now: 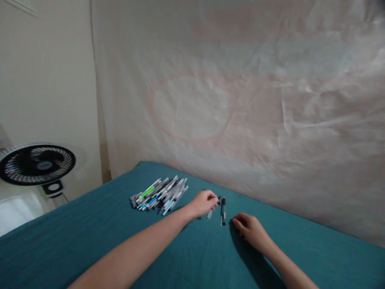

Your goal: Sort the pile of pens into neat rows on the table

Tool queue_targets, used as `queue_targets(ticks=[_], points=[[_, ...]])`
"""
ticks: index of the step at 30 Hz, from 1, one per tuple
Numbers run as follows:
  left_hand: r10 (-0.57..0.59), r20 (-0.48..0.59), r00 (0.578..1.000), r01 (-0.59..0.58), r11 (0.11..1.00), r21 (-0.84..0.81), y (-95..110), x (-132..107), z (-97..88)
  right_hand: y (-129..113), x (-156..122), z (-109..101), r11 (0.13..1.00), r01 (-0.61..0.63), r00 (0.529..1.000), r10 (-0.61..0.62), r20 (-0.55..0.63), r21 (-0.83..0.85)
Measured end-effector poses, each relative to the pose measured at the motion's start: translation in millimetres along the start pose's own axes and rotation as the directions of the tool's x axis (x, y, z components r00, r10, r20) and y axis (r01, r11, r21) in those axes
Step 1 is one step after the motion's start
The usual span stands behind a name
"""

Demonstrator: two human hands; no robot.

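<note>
A heap of several pens [159, 194] lies on a teal cloth surface [90, 233]. My left hand [204, 202] reaches out to the right of the heap with its fingers curled, and a small pale piece [209, 214] shows just under the fingertips; whether the fingers hold it is unclear. A dark pen [222, 210] lies just right of that hand. My right hand [251, 230] rests on the cloth to the right of the dark pen, fingers bent, apparently holding nothing.
A black fan [37, 163] stands at the left, beyond the cloth's edge. A pale wrinkled sheet [240, 100] hangs behind the surface. A plain wall [45, 80] is at the left.
</note>
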State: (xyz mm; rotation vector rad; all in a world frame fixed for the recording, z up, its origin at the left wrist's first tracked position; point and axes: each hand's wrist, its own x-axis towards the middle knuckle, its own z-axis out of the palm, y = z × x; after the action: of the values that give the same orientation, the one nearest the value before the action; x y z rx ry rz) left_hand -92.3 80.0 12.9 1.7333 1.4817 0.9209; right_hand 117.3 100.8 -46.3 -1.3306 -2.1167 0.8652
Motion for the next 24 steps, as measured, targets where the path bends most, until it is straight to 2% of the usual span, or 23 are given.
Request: queue_targets(ticks=[4, 6, 8, 11, 15, 20, 24], points=[[-0.023, -0.206, 0.978, 0.091, 0.94, 0.329, -18, 11, -53.1, -4, -10, 6, 0.983, 0.144, 0.98, -0.158, -0.124, -0.109], [-0.043, -0.291, 0.956, 0.178, 0.872, 0.457, -28, 11, -70.8, -7, -13, 9, 0.973, 0.174, 0.971, -0.195, -0.136, -0.151], [-0.079, -0.339, 0.938, 0.265, 0.792, 0.549, -37, 10, -79.9, -9, -15, 10, 0.967, 0.183, 0.97, -0.207, -0.127, -0.178], [-0.135, -0.359, 0.924, 0.349, 0.683, 0.641, -47, 9, -80.6, -10, -16, 9, 0.966, 0.179, 0.971, -0.204, -0.122, -0.186], [-0.164, -0.348, 0.923, 0.374, 0.596, 0.71, -55, 11, -73.2, -8, -16, 9, 0.966, 0.185, 0.971, -0.208, -0.118, -0.181], [-0.186, -0.326, 0.927, 0.373, 0.558, 0.741, -56, 12, -69.2, -8, -17, 9, 0.964, 0.204, 0.966, -0.226, -0.122, -0.171], [-0.171, -0.319, 0.932, 0.358, 0.566, 0.742, -47, 11, -72.1, -5, -17, 9, 0.965, 0.205, 0.967, -0.226, -0.121, -0.165]])
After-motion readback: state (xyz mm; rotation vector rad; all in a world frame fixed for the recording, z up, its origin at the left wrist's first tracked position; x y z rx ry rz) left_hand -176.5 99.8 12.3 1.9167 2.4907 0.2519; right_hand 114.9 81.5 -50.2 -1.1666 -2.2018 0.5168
